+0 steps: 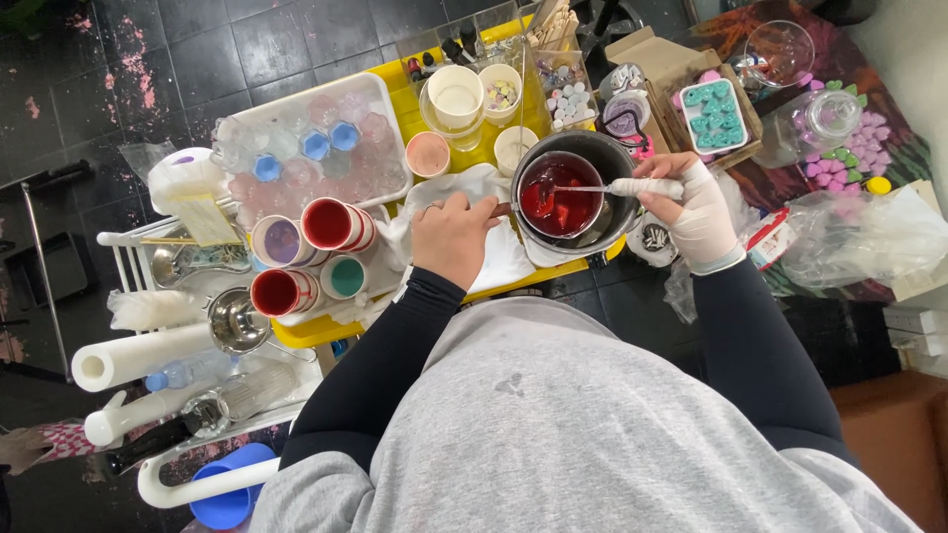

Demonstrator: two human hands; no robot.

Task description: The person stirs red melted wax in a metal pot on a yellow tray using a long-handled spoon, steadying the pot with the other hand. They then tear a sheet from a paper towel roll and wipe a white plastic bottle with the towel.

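Note:
A dark metal pot (604, 163) holding red liquid (561, 202) stands on a yellow tray (415, 104). My left hand (452, 237) grips the pot's handle at its left side, over a white cloth (513, 262). My right hand (691, 207), in a white glove, holds a spoon (632, 188) by its white-wrapped handle. The spoon's bowl dips into the red liquid.
Cups with red, purple and teal contents (331, 225) stand left of the pot. A clear mould tray (316, 148) lies behind them. Pale cups (456, 96), a teal mould in a cardboard box (713, 116), plastic bags (859, 237) and paper rolls (138, 357) surround the work spot.

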